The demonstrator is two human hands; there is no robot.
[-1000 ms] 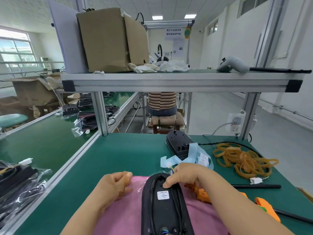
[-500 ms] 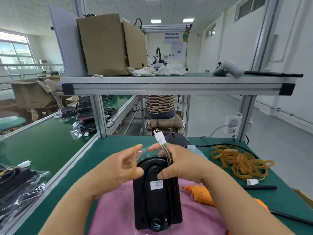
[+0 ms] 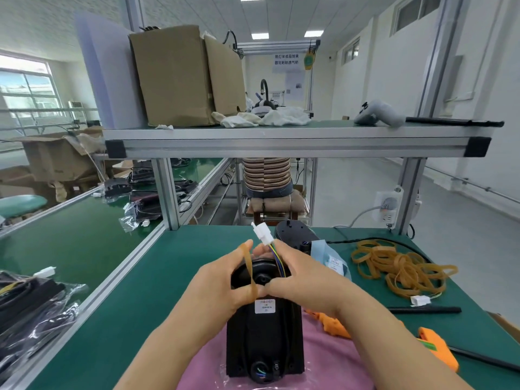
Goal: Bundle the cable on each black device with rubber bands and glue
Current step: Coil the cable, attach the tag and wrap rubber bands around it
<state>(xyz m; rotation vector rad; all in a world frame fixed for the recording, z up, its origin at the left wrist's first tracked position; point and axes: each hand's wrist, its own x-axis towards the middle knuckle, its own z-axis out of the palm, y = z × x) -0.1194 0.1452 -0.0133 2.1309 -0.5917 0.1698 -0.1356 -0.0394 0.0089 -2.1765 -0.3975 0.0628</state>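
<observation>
over the black device (image 3: 264,333) on the pink cloth (image 3: 332,358) at the bench's (image 3: 157,277) near edge, the right hand (image 3: 301,280) pinches the cable (image 3: 277,258) upright, while the left hand (image 3: 216,285) stretches a rubber band (image 3: 249,266) between finger and thumb just left of it.

The green bench (image 3: 140,305) bore a pink cloth (image 3: 323,367), a heap of rubber bands (image 3: 402,268) and an orange glue gun (image 3: 439,354)

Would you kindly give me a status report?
Left hand holds rubber band stretched. Right hand pinches cable, connector up. Black device propped on pink cloth. Nothing in the way.
</observation>
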